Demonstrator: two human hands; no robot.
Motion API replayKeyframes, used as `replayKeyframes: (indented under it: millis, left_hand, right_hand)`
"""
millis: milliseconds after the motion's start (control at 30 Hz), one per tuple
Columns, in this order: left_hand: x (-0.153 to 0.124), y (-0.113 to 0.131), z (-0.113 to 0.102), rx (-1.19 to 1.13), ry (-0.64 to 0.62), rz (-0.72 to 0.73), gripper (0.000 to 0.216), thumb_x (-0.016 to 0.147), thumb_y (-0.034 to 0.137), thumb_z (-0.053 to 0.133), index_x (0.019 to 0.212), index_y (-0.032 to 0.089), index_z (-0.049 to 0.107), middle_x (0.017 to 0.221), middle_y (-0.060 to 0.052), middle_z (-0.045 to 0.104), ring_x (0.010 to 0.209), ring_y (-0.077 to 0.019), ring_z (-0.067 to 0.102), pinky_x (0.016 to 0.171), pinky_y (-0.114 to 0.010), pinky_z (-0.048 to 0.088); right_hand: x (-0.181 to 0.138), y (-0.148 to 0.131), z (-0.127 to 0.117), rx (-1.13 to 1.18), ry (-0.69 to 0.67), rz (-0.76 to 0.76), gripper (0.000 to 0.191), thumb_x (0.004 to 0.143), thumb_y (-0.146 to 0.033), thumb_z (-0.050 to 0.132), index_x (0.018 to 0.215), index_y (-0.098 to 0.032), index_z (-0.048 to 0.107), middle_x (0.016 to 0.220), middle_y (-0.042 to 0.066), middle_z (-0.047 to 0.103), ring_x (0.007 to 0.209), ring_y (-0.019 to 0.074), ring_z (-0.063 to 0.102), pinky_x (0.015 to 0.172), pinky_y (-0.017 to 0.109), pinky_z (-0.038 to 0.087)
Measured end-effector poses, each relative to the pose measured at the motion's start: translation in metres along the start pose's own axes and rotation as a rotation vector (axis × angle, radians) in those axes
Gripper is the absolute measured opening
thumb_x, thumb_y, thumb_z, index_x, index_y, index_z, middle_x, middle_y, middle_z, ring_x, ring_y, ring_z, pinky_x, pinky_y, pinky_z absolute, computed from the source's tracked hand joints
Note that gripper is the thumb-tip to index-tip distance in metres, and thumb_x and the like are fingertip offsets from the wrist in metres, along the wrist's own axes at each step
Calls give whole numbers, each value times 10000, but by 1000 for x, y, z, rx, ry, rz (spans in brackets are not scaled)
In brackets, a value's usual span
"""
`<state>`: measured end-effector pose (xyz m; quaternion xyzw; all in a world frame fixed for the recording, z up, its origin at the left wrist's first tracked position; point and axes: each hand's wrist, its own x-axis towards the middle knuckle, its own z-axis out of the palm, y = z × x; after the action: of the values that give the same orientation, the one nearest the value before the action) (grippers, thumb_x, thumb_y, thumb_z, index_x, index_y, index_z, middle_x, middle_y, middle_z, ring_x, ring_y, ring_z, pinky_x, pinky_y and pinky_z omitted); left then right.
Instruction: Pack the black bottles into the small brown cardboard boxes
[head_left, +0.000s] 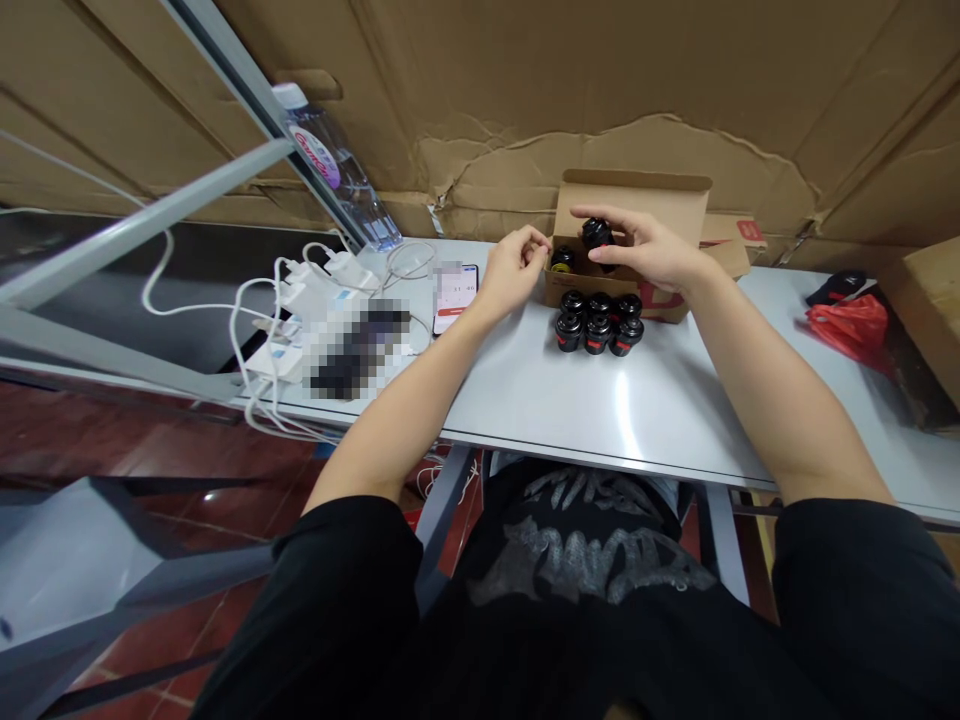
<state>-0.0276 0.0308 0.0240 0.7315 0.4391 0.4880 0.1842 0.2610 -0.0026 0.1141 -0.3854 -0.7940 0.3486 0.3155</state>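
My right hand (651,248) grips a small black cylindrical part (598,233) above the open cardboard box (634,195) at the back of the white table (600,410). My left hand (514,270) rests at the box's left edge, fingers curled together at the rim, beside another black part (562,259) inside the box. Several more black parts with red marks (598,322) stand in two rows on the table just in front of the box.
A phone (455,296) lies left of the box. Further left are white chargers and cables (300,300) and a blurred-out dark item. A water bottle (337,170) leans against the cardboard wall. A red bag (851,325) and another cardboard box (934,300) sit at the right.
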Motion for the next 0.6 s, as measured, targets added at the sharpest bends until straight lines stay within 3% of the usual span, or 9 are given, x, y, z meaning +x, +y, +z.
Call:
replayKeyframes:
  millis: [167,367,467,600]
  left_hand:
    - [-1,4,2,-9,-17,-17,62,1090,271,798,1048,299,761,797,8,630,805,-247,588,854,-417,521]
    - [-1,0,4,3,14,-12,47,1089,299,816,1069,296,774,800,5,623,829,-259,610,894,-430,532]
    - [0,-2,5,-1,18,-30,104,1099,357,854,1094,301,767,784,15,607,847,-267,633,917,-435,553]
    - [0,-4,6,-22,-9,-84,116,1111,358,870,1133,307,769,756,38,588,801,-249,605,866,-413,531]
  right_hand:
    - [0,8,-2,159,-52,41,776,798,-569,1110,1520,-339,942,1456,106,956,1637,469,755,1450,698,632]
    - [3,4,0,143,-33,40,798,762,-603,1130,1491,-340,938,1467,88,958,1660,477,738,1469,711,613]
    - [6,4,-1,43,44,68,779,809,-577,1111,1526,-362,897,1493,78,949,1610,479,762,1404,713,658]
    - [11,16,-3,-89,46,93,628,833,-504,1095,1402,-381,859,1347,86,952,1424,462,823,1234,687,748]
